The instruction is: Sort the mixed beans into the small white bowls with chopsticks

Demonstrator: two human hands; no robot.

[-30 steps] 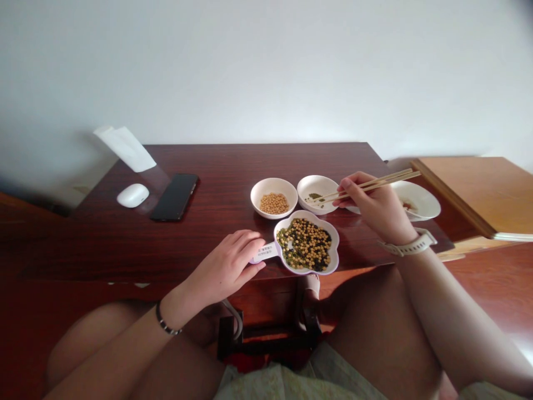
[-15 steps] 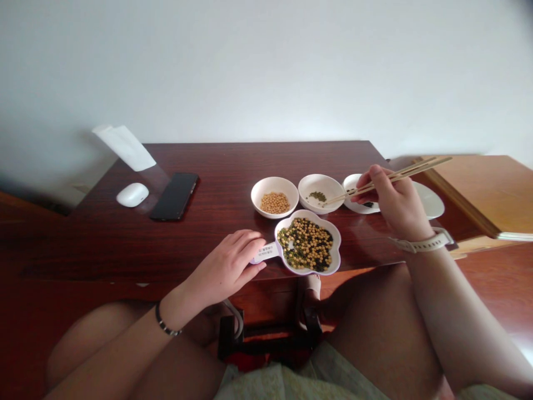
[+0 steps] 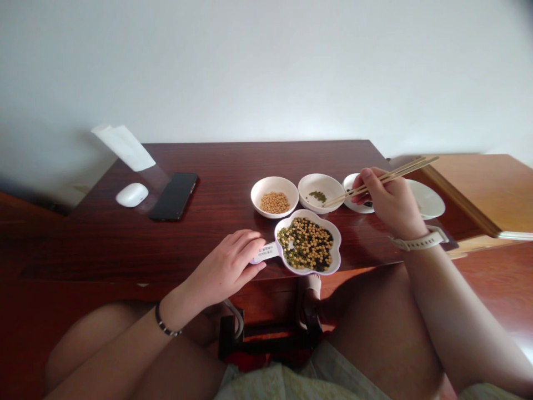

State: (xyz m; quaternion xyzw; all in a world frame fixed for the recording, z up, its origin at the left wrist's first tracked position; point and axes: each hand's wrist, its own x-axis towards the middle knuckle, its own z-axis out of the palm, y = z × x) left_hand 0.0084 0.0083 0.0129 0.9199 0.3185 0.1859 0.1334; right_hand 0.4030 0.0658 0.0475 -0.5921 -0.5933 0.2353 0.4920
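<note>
My left hand [image 3: 233, 258] grips the labelled handle of a white flower-shaped bowl [image 3: 338, 244] at the table's front edge. Mixed yellow, green and black beans [image 3: 308, 244] cover its bottom. In my right hand [image 3: 389, 197] is a pair of chopsticks [image 3: 403, 169], their tips at the inside of a white bowl [image 3: 310, 181] with a few green beans [image 3: 318, 196]. Whether the tips pinch a bean is too small to tell. To the left stands a bowl [image 3: 260, 186] of yellow beans [image 3: 275, 203]. Another bowl [image 3: 350, 180], holding black beans, is partly hidden behind my right hand.
A white plate [image 3: 433, 203] lies right of my right hand, partly covered by it. On the left of the dark wooden table [image 3: 225, 161] are a black phone [image 3: 175, 195], a white mouse-shaped object [image 3: 132, 195] and a white tissue pack [image 3: 125, 147]. A lighter wooden surface [image 3: 478, 183] adjoins at right.
My right hand has shifted slightly left and the chopsticks' back ends have moved left; their tips remain in the green bean bowl. My left hand has stayed on the handle.
</note>
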